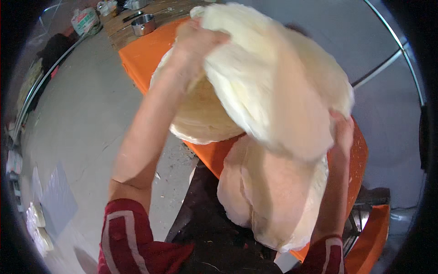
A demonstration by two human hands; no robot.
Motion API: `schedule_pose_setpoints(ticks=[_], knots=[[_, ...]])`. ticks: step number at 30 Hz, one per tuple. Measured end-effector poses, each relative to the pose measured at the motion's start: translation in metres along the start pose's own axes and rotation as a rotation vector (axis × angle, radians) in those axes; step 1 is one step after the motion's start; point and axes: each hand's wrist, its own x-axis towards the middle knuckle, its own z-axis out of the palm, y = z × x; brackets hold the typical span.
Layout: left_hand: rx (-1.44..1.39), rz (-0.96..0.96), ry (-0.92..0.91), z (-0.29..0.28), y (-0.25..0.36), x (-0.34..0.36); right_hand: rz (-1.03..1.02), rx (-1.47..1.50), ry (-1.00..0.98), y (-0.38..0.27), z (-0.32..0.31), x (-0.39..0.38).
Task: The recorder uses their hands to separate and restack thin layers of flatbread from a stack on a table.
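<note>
A large, thick, rounded cream-white sheet (pixel 255 77) is lifted above the orange table cover (pixel 141 52), soft and partly smeared by motion. I cannot make out its material. My left hand (pixel 200 43) is closed on its far left edge. My right hand (pixel 342 130) grips the edge at the right, its fingers partly behind the sheet. Below my left forearm lies a similar pale rounded piece (pixel 203 114), partly covered by the lifted one. Nearer to me, another pale piece (pixel 278 187) with a lengthwise fold or seam rests over the table's near edge.
A small metal pot (pixel 143 25) stands on a wooden surface (pixel 117 29) at the far left, beside a dark flat object (pixel 132 17). A plastic bag (pixel 86 20) is further left. Orange material (pixel 372 242) hangs at the lower right. Grey floor (pixel 86 118) extends at left.
</note>
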Motion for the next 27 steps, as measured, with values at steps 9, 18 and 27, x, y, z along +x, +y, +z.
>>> schedule_pose_setpoints(ticks=[9, 18, 27], knots=[[0.322, -0.322, 0.520, -0.173, -0.139, -0.029, 0.305, 0.067, -0.129, 0.158, 0.148, 0.047], [0.832, 0.182, 0.518, -0.219, -0.141, -0.061, -0.066, -0.562, -0.073, 0.107, 0.065, -0.016], [-0.212, -0.945, -0.240, 0.022, -0.168, -0.279, -0.095, -1.204, -0.539, 0.112, -0.043, -0.235]])
